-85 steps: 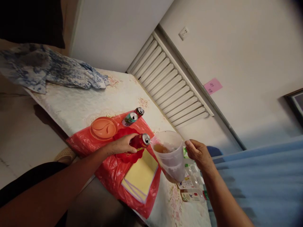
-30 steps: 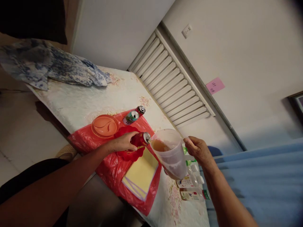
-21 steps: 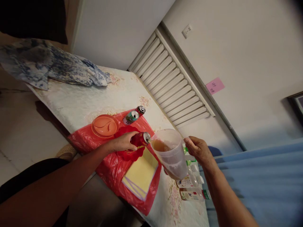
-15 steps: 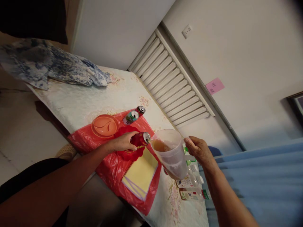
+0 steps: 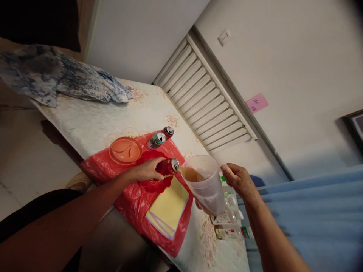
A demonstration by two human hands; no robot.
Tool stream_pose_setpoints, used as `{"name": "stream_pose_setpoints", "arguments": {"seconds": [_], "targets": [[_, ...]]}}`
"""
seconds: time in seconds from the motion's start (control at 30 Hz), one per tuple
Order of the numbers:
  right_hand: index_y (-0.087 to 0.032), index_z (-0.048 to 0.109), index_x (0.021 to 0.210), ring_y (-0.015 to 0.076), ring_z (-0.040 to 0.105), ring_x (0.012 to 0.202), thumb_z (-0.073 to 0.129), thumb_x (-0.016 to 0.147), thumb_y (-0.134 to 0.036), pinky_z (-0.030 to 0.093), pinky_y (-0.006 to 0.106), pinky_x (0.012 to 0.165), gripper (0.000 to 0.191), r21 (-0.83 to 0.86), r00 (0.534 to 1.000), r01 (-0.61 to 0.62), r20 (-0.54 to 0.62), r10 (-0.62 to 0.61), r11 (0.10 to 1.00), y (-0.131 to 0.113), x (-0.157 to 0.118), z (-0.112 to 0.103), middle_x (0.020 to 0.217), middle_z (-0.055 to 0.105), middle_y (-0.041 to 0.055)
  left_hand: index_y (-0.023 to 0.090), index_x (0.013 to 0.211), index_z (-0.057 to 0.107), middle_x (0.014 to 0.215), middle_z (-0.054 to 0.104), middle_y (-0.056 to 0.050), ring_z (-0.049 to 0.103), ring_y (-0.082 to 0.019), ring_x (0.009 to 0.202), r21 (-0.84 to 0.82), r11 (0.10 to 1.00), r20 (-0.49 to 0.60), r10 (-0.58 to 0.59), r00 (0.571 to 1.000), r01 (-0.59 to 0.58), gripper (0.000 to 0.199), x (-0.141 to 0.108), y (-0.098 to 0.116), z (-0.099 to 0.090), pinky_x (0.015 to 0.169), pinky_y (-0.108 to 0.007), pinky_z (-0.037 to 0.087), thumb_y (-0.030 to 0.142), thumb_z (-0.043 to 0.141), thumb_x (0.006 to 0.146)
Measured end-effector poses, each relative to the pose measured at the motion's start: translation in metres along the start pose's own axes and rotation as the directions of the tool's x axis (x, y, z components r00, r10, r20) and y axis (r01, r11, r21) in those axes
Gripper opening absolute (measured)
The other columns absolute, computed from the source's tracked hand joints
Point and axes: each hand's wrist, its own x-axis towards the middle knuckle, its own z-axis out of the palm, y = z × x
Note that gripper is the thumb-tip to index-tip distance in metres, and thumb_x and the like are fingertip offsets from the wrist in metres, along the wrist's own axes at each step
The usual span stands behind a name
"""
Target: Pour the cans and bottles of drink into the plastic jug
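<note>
Red can (image 5: 169,167) is grasped by the left hand (image 5: 150,169), its opening near the rim of a translucent pitcher (image 5: 208,194). Amber liquid (image 5: 190,175) shows inside the pitcher, whose handle the right hand (image 5: 238,180) clasps.

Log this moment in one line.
left hand: grips red can; right hand: holds pitcher; can top: by pitcher rim; pitcher: amber liquid inside

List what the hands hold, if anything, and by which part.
Left hand: red can, gripped around its body. Right hand: translucent pitcher, gripped by its handle.
</note>
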Motion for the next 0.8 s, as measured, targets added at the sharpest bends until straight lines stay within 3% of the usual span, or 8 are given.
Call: {"name": "stream_pose_setpoints", "arguments": {"seconds": [0.8], "targets": [[-0.022, 0.041, 0.057, 0.0089, 0.029, 0.048, 0.053, 0.083, -0.067, 0.023, 0.023, 0.043, 0.053, -0.031, 1.000, 0.002, 0.007, -0.002, 1.000, 0.0022, -0.0001, -0.0009, 0.051, 0.034, -0.0049, 0.022, 0.129, 0.054, 0.130, 0.065, -0.006, 0.060, -0.030, 0.121, 0.029, 1.000, -0.006, 0.002, 1.000, -0.001, 0.066, -0.0004, 0.0003, 0.0003, 0.095, -0.036, 0.050, 0.019, 0.072, 0.065]]}}
